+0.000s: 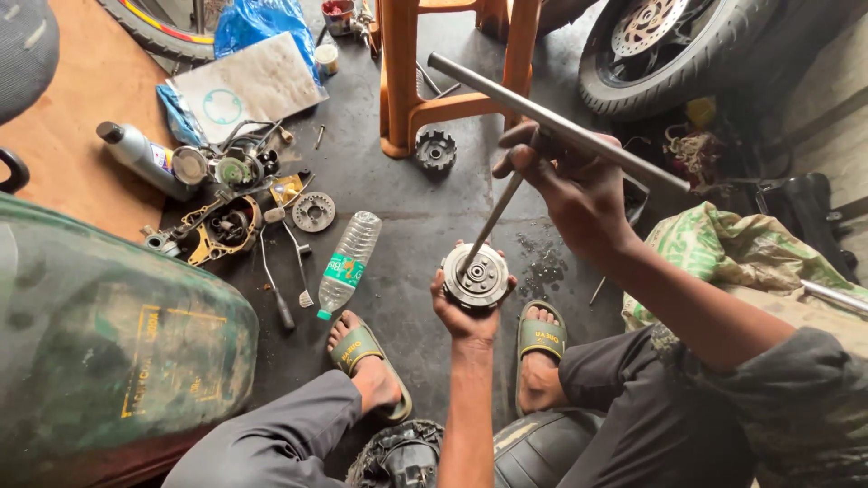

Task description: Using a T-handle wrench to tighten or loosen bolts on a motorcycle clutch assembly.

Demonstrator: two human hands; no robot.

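The left hand [463, 312] cups a round grey metal clutch disc [476, 276] from below, low over the dark floor [407, 208] between the sandalled feet. The right hand [579, 194] is clenched on a thin metal rod [493, 221], tip touching the disc's face, beneath a long grey steel bar [542, 117].

Single head view, looking steeply down, close over hands, knees, workshop floor [407, 217].
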